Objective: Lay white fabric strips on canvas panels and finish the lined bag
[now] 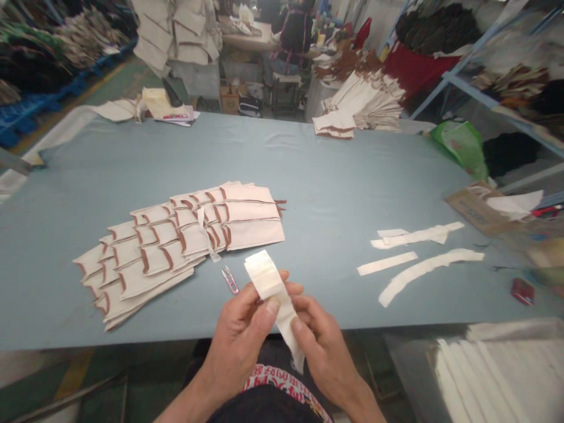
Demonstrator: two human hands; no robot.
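A cream fabric strip is held between my two hands at the table's near edge, its far end folded into a flat layered piece and its lower end frayed. My left hand pinches it from the left, thumb on top. From the right, my right hand grips it lower down with thumb and fingers. Pink-handled thread snips lie on the table just left of the strip. Overlapping cream fabric pieces with brown edging are spread in rows to the left, a thin pale strip lying across them.
Several cream strips lie on the blue-grey table to the right. A cardboard box and a dark red object sit at the right edge. Fabric stacks stand beyond the far edge, where a person sits.
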